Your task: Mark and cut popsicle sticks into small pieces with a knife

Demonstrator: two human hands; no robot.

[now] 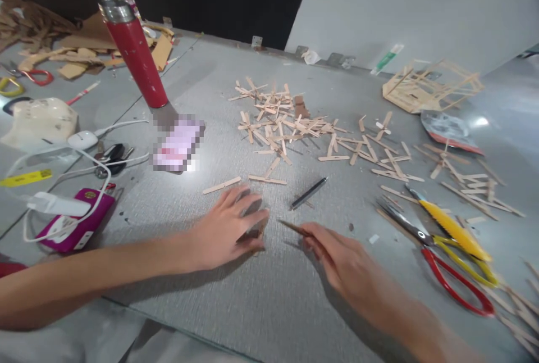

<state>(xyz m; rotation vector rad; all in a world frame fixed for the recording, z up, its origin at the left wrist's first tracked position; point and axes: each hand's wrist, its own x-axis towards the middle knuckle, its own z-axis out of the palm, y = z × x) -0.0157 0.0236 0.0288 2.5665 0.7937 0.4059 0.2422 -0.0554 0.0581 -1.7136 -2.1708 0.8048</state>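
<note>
My right hand point(337, 250) is closed in a pinch on a thin wooden stick point(290, 226), whose tip points left toward my other hand. My left hand point(227, 228) rests low over the table, fingers curved and thumb underneath. Something small and brownish shows between its thumb and fingers, too blurred to name. Just beyond the fingers lie a flat wooden stick point(222, 185) and two sticks joined in a T shape point(268, 178). A black pen point(309, 193) lies between and beyond both hands.
Many joined wooden sticks point(278, 121) spread across the back. At right lie scissors point(433, 250) and a yellow cutter point(457, 231), with a stick frame point(429, 87) behind. A red flask point(137, 57), phone point(179, 144), keys point(113, 158) and purple power strip point(78, 222) with cables occupy the left.
</note>
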